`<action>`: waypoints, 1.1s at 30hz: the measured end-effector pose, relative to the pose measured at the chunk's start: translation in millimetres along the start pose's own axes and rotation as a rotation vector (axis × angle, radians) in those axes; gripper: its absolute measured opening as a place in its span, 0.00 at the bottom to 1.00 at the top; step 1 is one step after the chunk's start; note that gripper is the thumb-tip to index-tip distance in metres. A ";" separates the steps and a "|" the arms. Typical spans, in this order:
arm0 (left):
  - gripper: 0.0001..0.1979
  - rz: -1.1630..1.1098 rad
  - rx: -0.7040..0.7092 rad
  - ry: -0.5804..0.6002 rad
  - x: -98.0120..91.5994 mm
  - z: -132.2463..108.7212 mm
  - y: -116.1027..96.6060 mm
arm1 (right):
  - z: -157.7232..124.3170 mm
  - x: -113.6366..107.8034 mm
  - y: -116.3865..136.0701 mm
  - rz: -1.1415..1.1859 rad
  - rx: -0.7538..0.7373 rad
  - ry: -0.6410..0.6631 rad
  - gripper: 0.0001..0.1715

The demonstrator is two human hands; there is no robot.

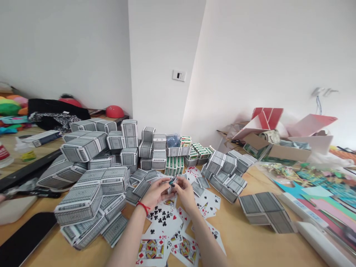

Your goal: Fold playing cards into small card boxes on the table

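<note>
My left hand [159,191] and my right hand [184,190] meet above the middle of the table, fingers pinched together. Between them is a small piece with white edges, apparently a folded playing card [169,189], mostly hidden by the fingers. Under my wrists, loose playing cards [162,218] lie face up and overlapping, kings and clubs among them. Folded grey-backed cards [141,188] lie just left of my left hand. Straight ahead stands a row of small green-and-white card blocks [174,165].
Stacked blocks of folded grey-backed cards [80,202] fill the left side, with more blocks [226,172] at the right. A joined piece [265,211] lies farther right, near coloured paper sheets [328,213]. An open cardboard box [286,154] stands at the back right. A black flat object [27,239] lies front left.
</note>
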State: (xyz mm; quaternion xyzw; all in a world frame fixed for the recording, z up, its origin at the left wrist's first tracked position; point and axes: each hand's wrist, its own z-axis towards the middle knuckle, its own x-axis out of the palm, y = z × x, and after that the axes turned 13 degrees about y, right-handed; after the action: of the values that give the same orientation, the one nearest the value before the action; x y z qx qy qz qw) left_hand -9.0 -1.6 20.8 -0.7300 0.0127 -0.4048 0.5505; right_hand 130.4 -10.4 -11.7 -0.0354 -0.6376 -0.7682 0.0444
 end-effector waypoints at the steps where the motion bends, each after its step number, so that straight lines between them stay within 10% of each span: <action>1: 0.18 0.008 0.028 -0.001 -0.4 0.6 0.3 | 0.0 0.1 0.6 0.004 -0.001 -0.007 0.25; 33: 0.24 0.467 0.173 0.049 8.8 3.2 2.1 | -12.9 0.0 24.4 0.317 -0.036 0.112 0.19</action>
State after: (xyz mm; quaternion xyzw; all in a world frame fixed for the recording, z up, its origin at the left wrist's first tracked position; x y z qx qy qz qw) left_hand -0.3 -4.0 23.9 -0.6474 0.1599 -0.2837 0.6891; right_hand 133.3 -27.5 9.7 -0.0933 -0.6068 -0.7637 0.1998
